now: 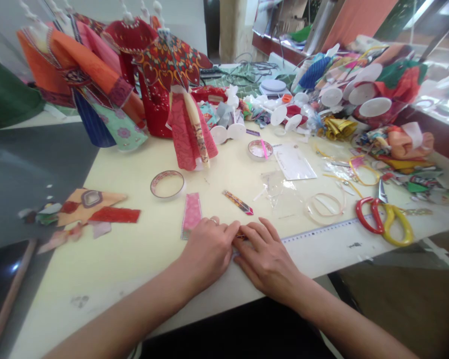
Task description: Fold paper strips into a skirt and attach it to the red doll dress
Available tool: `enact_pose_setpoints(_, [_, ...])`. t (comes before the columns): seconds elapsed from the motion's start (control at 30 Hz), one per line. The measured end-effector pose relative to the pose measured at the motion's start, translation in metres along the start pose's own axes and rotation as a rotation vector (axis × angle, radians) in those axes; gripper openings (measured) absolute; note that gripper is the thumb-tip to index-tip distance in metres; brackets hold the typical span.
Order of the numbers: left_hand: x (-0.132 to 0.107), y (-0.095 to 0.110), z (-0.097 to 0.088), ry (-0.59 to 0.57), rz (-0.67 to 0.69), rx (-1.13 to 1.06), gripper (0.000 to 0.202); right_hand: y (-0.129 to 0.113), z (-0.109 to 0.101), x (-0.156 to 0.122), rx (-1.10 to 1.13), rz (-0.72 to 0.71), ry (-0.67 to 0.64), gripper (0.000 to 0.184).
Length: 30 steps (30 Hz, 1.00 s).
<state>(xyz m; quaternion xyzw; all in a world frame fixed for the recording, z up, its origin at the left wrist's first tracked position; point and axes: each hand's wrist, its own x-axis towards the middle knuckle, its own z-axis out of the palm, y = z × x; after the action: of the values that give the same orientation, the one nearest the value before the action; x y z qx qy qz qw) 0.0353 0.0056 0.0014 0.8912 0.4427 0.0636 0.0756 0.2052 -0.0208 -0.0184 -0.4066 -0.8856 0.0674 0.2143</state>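
Observation:
Near the front edge of the table, my left hand (212, 245) and my right hand (267, 259) meet fingertip to fingertip. Between them shows a small dark patterned strip of fabric (241, 234), mostly hidden under the fingers. My left hand is closed and pinches its left end. My right fingers are bent and press on its right side. Just beyond lies a patterned strip with a red pointed tip (238, 202). A pink fabric piece with a dotted edge (193, 212) lies beside my left hand. A ruler (303, 234) runs along the table to the right of my right hand.
Scissors with red and yellow handles (384, 219) lie at right. Two tape rolls (167, 185) (260, 150) rest farther back. Doll-sized robes (153, 75) stand at the back left. Fabric scraps (93, 207) lie at left, bagged bundles with white discs (366, 89) at back right.

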Motion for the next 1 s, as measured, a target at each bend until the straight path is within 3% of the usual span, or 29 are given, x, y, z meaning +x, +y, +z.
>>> enact_pose_setpoints(0.83, [0.0,-0.003,-0.006,-0.022,-0.007,0.015,0.034,0.0,0.0,0.0,-0.008,0.005,0.0,0.026])
enact_pose_setpoints(1.0, [-0.002,-0.009,-0.009,0.016,-0.035,0.042,0.038,0.0,0.0,0.0,-0.015,0.013,-0.01,0.025])
